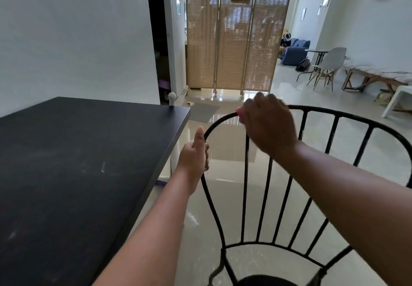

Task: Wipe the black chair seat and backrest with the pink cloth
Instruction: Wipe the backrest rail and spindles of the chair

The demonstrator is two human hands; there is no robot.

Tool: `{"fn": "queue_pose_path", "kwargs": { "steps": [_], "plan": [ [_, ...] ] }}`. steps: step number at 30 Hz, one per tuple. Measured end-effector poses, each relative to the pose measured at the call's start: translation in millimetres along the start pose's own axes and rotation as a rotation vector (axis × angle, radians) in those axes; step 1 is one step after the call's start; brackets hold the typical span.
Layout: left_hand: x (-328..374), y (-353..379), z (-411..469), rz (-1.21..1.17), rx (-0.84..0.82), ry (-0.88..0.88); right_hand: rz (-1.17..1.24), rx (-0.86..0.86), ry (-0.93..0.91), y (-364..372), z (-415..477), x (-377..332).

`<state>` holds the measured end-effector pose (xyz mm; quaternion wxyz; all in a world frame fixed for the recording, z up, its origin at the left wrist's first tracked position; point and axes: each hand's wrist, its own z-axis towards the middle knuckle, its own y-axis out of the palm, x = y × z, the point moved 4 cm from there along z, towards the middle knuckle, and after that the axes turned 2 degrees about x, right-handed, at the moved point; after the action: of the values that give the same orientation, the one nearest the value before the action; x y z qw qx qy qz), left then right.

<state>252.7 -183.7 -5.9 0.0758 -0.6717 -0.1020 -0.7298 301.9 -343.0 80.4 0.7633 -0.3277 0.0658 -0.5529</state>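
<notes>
Glossy floor (312,89); black table (78,163) beside the left grip (195,156), which clasps the backrest (338,116); right grip (269,125) clamps pink cloth (240,113) atop it.

Pink cloth (239,112) under my right fingers (258,100), on the black chair (336,117). Left of my left fingers (207,154) a black table (78,163); beyond them a tan slatted screen (236,40), cream floor (223,196).

Only a sliver of pink cloth (240,113) shows; rest hidden under right hand (269,125), itself motion-blurred. Bottom edge cuts off chair seat (265,281). Behind slatted screen (236,40), dim shapes, possibly people.
</notes>
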Motion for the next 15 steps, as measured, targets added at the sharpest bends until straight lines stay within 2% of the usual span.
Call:
{"fn": "queue_pose_path", "kwargs": {
  "steps": [3, 6, 10, 15],
  "plan": [
    [-2.4, -4.0, 3.2, 0.01, -0.011, 0.008, 0.042, -0.019, -0.168, 1.9, 8.2, -36.1],
    [-5.0, -3.8, 5.4, 0.01, -0.012, 0.012, -0.006, -0.049, -0.359, -4.4, 12.6, -22.5],
    [-6.4, -2.3, 5.4, 0.022, 0.018, 0.031, -0.121, -0.09, -0.25, -11.9, 3.0, 39.8],
    [-5.6, 2.6, 3.2, 0.048, 0.083, 0.039, -0.113, -0.043, -0.031, -27.3, -28.2, 109.6]
  ]
}}
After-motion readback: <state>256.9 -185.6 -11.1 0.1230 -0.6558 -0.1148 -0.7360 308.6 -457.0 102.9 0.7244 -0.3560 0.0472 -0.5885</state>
